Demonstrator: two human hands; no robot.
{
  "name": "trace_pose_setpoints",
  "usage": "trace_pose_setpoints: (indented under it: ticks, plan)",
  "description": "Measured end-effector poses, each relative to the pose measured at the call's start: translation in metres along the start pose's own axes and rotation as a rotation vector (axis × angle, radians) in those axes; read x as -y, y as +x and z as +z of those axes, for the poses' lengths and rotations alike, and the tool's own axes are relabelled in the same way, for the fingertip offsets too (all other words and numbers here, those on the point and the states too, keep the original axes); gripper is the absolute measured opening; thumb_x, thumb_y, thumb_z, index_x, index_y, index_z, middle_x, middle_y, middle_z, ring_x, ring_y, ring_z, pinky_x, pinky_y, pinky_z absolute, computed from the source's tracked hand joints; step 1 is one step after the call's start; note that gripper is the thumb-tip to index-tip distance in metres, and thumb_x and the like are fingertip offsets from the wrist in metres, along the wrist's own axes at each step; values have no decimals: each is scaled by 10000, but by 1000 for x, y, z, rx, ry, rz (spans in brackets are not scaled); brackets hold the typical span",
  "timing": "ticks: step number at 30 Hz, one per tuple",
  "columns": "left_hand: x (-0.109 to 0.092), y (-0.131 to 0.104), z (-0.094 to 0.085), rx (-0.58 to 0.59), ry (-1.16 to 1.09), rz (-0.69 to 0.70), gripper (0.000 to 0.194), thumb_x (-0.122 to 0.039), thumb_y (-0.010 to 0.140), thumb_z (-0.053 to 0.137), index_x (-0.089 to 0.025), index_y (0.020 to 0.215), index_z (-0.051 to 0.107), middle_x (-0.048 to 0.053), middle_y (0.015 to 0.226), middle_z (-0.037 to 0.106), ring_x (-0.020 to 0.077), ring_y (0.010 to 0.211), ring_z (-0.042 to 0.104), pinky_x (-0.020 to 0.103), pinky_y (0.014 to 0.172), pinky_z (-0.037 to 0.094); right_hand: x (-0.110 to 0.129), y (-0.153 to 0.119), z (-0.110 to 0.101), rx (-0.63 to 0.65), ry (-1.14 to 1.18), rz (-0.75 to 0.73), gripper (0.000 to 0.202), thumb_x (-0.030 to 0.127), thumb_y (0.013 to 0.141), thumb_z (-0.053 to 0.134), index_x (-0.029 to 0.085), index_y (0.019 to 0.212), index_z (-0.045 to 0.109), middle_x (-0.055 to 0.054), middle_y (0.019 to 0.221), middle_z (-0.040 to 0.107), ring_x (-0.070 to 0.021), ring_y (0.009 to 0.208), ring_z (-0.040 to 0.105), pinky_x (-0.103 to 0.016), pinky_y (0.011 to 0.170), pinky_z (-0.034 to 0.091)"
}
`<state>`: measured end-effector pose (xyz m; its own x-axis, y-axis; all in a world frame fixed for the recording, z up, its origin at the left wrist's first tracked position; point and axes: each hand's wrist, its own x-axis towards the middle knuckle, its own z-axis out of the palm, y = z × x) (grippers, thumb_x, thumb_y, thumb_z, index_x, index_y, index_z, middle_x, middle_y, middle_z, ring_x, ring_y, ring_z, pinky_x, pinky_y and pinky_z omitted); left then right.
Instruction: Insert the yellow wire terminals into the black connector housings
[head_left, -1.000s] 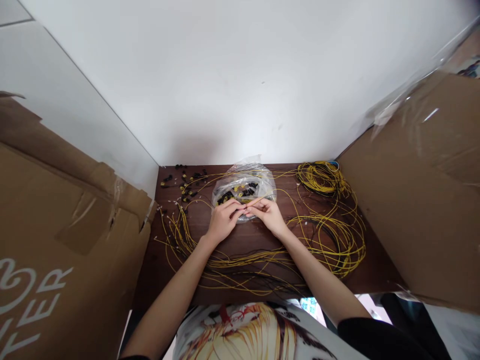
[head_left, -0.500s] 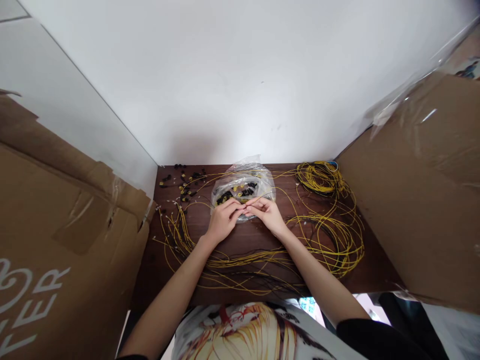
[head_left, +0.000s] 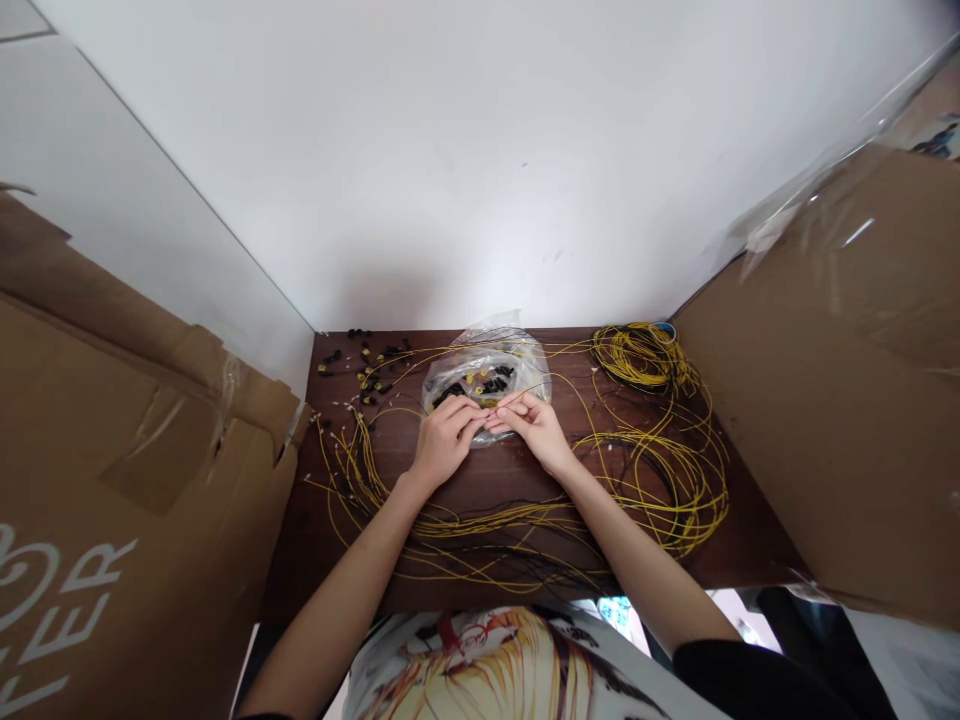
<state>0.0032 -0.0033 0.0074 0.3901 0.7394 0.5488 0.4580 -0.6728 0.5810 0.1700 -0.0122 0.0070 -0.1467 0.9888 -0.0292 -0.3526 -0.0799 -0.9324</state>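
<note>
My left hand (head_left: pixel 448 432) and my right hand (head_left: pixel 536 430) meet fingertip to fingertip over the front of a clear plastic bag (head_left: pixel 534 352). Both are closed in a pinch. A thin yellow wire (head_left: pixel 564 379) arcs from the fingers of my right hand toward the coils on the right. What my left fingertips pinch is too small and covered to make out. Inside the bag lie black connector housings (head_left: pixel 495 380) and small yellow pieces (head_left: pixel 481 391).
Coiled yellow and black wires (head_left: pixel 679 500) spread over the right of the brown table (head_left: pixel 487 480), with another coil (head_left: pixel 637 355) behind. A wire bundle (head_left: pixel 495 518) crosses under my forearms. Loose connectors (head_left: pixel 375 380) lie back left. Cardboard boxes (head_left: pixel 150 430) flank both sides; a white wall (head_left: pixel 480 180) stands behind.
Almost nothing differs. My fingertips shift very slightly while staying pinched together at the same place over the bag.
</note>
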Motion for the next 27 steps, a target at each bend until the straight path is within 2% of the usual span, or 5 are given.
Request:
trace_pose_setpoints:
  ticks: [5, 10, 16, 22, 27]
  plan:
    - [0, 1, -1, -3, 2, 11, 163, -200, 880, 500, -178, 885, 662, 61, 866, 634, 165, 825, 556, 310, 741, 458, 0, -1, 1, 18, -67, -11, 262, 321, 622, 773, 161, 781, 641, -10, 716, 710, -130, 644, 677, -267, 656, 578]
    - [0, 3, -2, -4, 4, 31, 159, -187, 874, 508, -173, 878, 666, 65, 864, 636, 169, 826, 545, 321, 751, 454, 4, -2, 3, -15, -53, 3, 245, 327, 626, 775, 153, 722, 633, -18, 679, 705, -143, 637, 680, -277, 660, 580]
    - [3, 3, -7, -23, 8, 43, 142, -165, 866, 519, -164, 894, 659, 67, 867, 631, 167, 827, 540, 324, 755, 452, 3, -1, 2, -56, 43, 26, 292, 367, 644, 765, 160, 772, 604, -25, 703, 702, -172, 659, 688, -330, 680, 587]
    - [3, 3, -8, -18, 9, 51, 146, -184, 864, 526, -175, 897, 668, 69, 859, 634, 173, 824, 532, 328, 744, 452, 3, -2, 2, -44, -21, 4, 270, 330, 625, 775, 157, 791, 652, -21, 708, 709, -156, 669, 686, -292, 666, 585]
    - [0, 4, -9, -55, 111, 28, 174, -215, 837, 579, -206, 991, 658, 59, 907, 654, 199, 900, 507, 372, 823, 415, 3, -2, 3, -71, -22, -1, 243, 339, 632, 768, 162, 758, 659, -24, 714, 708, -158, 651, 682, -302, 662, 591]
